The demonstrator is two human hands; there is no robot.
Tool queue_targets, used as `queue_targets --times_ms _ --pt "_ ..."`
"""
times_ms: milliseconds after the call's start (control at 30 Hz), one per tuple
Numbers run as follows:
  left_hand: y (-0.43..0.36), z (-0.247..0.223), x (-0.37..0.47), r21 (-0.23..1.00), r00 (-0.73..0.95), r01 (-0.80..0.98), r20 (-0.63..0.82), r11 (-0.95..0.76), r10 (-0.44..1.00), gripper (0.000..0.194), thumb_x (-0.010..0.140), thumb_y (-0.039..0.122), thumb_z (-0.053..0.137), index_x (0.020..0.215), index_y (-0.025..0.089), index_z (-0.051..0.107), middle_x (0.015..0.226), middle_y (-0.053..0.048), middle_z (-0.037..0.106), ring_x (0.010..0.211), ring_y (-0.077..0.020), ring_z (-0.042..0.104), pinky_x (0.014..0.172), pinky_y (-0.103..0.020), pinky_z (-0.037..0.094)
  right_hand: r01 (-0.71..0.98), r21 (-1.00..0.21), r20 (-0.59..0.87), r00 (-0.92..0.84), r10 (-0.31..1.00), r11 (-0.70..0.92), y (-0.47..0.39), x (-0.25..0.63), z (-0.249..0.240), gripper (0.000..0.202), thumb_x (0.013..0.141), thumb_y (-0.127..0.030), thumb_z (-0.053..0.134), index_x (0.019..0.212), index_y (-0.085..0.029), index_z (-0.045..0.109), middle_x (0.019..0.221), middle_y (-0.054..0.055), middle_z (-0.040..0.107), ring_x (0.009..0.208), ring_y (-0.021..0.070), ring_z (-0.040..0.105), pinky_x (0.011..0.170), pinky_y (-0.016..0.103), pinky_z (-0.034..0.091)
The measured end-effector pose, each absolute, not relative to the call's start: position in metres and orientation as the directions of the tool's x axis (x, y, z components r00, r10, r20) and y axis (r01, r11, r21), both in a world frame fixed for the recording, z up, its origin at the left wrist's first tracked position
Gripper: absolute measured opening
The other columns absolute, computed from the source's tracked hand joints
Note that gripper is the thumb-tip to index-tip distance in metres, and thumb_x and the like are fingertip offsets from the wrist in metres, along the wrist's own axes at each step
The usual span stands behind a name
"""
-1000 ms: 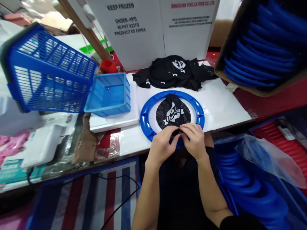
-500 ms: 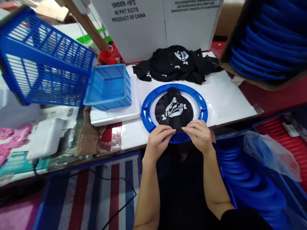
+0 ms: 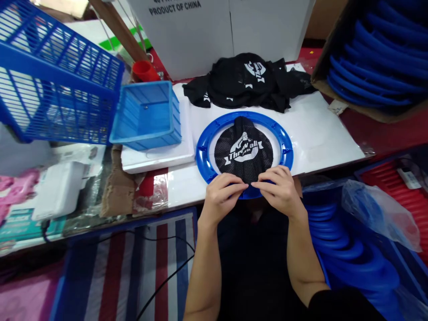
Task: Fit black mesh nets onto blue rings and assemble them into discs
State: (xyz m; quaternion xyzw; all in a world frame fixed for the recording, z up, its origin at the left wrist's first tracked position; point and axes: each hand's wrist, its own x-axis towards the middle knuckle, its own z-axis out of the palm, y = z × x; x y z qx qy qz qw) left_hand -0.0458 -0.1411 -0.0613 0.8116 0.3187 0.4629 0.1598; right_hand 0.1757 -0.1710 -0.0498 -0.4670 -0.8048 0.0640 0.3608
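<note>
On the white tabletop [image 3: 317, 133], going big to small: white cartons [image 3: 227, 26] stand along the back edge, "PRODUCT OF CHINA" readable on the left one. Far left, a large blue wire basket [image 3: 56, 84] sits tilted; just beside it a smaller blue bin [image 3: 147, 116] rests on a white slab [image 3: 157, 158]. Top right, an open cardboard box [image 3: 377, 58] is packed with blue rings. More blue rings are stacked below the table edge at right [image 3: 347, 249], next to a clear plastic bag [image 3: 381, 214]. A pile of black mesh pieces [image 3: 247, 82] with white print lies behind the work spot. A red cup [image 3: 143, 70] stands behind the small bin.

Work item: a blue ring [image 3: 204, 151] lies flat near the front edge, with one black mesh disc [image 3: 243, 151] with a white logo lying inside it, loose, far edge bunched up, not reaching the rim on either side.

Left hand [image 3: 222, 198]: fingers curled, thumb and forefinger pinched together on the near edge of the mesh, over the ring's near rim. Right hand [image 3: 281, 191]: same posture, fingers bent, fingertips [image 3: 259, 183] pinched closed on the mesh edge. The two pinches nearly meet at the ring's near centre. Whether the fingers also press the ring itself: can't tell, hands cover that part of the rim.
</note>
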Motion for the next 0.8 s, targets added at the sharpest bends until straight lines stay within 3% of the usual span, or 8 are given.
queue_targets --times_ms 367,800 --pt "-0.1403 -0.0573 -0.0498 0.535 0.432 0.377 0.621 -0.756 0.654 0.015 0.099 0.012 0.068 0.101 0.023 0.078 0.096 -0.006 0.077 0.088 -0.0187 0.070 0.078 -0.035 0.057 0.710 -0.440 0.495 -0.319 0.808 0.550 -0.1711 0.1763 -0.0477 0.031 0.100 -0.016 0.063 0.097 -0.037 0.085 0.097 0.000 0.079 0.094 0.0225 0.065 0.094 0.046 0.044" --pt "-0.1402 -0.0563 -0.0502 0.554 0.433 0.368 0.609 -0.747 0.665 0.011 0.098 0.011 0.070 0.099 0.021 0.075 0.095 -0.005 0.075 0.088 -0.0184 0.070 0.077 -0.033 0.056 0.668 -0.434 0.592 -0.295 0.750 0.605 -0.1701 0.1749 -0.0496 0.025 0.099 -0.010 0.065 0.097 -0.028 0.083 0.096 0.003 0.077 0.093 0.0203 0.065 0.092 0.042 0.045"
